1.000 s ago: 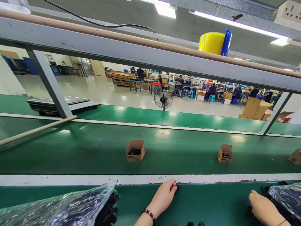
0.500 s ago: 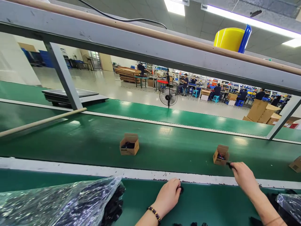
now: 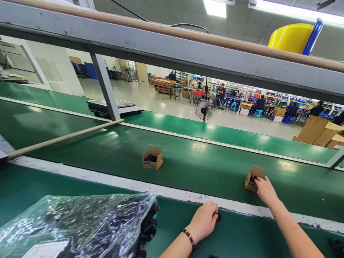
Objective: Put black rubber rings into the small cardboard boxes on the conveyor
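Note:
My left hand (image 3: pixel 203 221), with a beaded bracelet on its wrist, is closed on a small black part (image 3: pixel 219 217) above the green bench by the belt's white edge. My right hand (image 3: pixel 265 190) reaches over the belt, its bent fingertips inside a small open cardboard box (image 3: pixel 250 185). Dark contents and a bit of red show in that box; what the fingers hold is hidden. Further left on the belt stands another open cardboard box (image 3: pixel 152 158) with black items inside. A clear plastic bag (image 3: pixel 102 222) of black parts lies at lower left, its mouth towards my left hand.
A wooden rod (image 3: pixel 67 138) lies slanted across the green belt (image 3: pixel 188 161) on the left. Behind it a flat scale (image 3: pixel 113 106) sits near a metal post (image 3: pixel 103 86). A grey beam (image 3: pixel 172 50) crosses overhead. More black parts (image 3: pixel 337 247) lie at lower right.
My right hand has moved from beside the right box, where it held a small black part, into its opening. The left hand keeps its hold. The view has shifted left.

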Available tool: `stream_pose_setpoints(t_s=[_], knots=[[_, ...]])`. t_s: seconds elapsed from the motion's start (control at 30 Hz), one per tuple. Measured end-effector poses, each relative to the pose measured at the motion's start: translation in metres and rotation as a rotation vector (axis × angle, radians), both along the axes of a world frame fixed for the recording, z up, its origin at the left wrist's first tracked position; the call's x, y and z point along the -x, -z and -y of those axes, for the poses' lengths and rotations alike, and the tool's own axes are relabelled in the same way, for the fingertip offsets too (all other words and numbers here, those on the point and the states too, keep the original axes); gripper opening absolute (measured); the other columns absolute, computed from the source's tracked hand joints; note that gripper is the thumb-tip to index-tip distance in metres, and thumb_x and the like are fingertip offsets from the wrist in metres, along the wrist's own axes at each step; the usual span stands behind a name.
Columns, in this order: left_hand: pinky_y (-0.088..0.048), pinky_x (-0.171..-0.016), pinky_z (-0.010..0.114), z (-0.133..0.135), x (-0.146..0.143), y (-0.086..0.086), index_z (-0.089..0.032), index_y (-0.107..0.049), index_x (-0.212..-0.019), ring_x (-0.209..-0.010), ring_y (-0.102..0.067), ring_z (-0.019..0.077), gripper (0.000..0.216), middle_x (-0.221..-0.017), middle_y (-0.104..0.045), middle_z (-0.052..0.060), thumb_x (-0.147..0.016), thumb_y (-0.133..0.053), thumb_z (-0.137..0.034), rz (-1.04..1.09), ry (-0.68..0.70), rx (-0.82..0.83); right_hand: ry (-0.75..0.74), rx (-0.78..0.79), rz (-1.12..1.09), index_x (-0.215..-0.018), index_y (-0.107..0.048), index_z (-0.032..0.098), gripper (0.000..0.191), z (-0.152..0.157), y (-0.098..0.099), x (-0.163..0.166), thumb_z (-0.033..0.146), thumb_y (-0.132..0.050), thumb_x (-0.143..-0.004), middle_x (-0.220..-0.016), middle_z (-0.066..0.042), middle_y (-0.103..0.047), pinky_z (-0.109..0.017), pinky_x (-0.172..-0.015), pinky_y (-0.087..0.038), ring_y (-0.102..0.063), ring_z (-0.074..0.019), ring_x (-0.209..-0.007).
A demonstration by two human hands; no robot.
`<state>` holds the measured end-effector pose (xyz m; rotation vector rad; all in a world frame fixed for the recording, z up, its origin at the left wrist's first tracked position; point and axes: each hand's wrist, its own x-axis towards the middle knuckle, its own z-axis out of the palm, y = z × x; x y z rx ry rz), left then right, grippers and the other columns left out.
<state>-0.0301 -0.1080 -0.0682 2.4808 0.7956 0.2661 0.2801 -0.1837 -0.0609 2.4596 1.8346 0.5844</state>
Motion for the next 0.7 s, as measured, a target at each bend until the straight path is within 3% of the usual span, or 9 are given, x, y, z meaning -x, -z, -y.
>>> stream_pose_setpoints(t_s=[0.2, 0.3, 0.4, 0.53, 0.7], knots=[[-0.039, -0.071, 0.026, 0.000, -0.001, 0.002, -0.019, -0.051, -0.077, -0.079, -0.053, 0.0173, 0.012, -0.085, -0.058, 0.003, -0.080, -0.045, -0.010, 0.070, -0.032, 0.032, 0.033, 0.004, -0.033, -0.102, -0.062, 0.010, 0.032, -0.015, 0.012, 0.033, 0.005, -0.047, -0.074, -0.089, -0.012, -0.068, -0.048, -0.103, -0.016, -0.060, -0.0237, -0.087], [-0.039, -0.070, 0.025, 0.000, -0.001, 0.005, -0.019, -0.050, -0.075, -0.078, -0.053, 0.0164, 0.012, -0.082, -0.057, 0.003, -0.080, -0.045, -0.009, 0.168, -0.078, 0.074, 0.058, -0.056, -0.048, -0.112, -0.058, 0.007, 0.039, -0.018, 0.017, 0.054, 0.005, -0.044, -0.075, -0.102, -0.017, -0.065, -0.052, -0.103, -0.015, -0.055, -0.0282, -0.102], [-0.039, -0.068, 0.024, -0.002, -0.004, 0.002, -0.019, -0.049, -0.072, -0.075, -0.053, 0.0161, 0.011, -0.078, -0.056, 0.002, -0.080, -0.046, -0.012, 0.272, -0.170, 0.119, 0.066, -0.174, -0.057, -0.120, -0.053, 0.009, 0.049, -0.014, 0.025, 0.072, 0.003, -0.041, -0.074, -0.125, -0.017, -0.055, -0.055, -0.104, -0.013, -0.038, -0.0311, -0.124], [-0.038, -0.065, 0.024, -0.010, -0.026, -0.018, -0.019, -0.051, -0.072, -0.071, -0.052, 0.0150, 0.011, -0.074, -0.056, 0.000, -0.081, -0.046, -0.016, 0.379, -0.216, 0.086, 0.075, -0.471, -0.059, -0.126, -0.049, 0.015, 0.056, -0.005, 0.048, 0.084, 0.004, -0.039, -0.071, -0.137, -0.011, -0.044, -0.056, -0.105, -0.012, -0.027, -0.0301, -0.131], [-0.038, -0.064, 0.023, -0.032, -0.088, -0.049, -0.019, -0.054, -0.077, -0.071, -0.053, 0.0134, 0.011, -0.074, -0.058, 0.000, -0.084, -0.047, -0.017, 0.352, -0.243, -0.057, 0.069, -0.692, -0.092, -0.118, -0.052, 0.016, 0.043, 0.000, 0.074, 0.077, 0.011, -0.037, -0.078, -0.133, -0.011, -0.047, -0.055, -0.105, -0.018, -0.030, -0.0289, -0.129]])
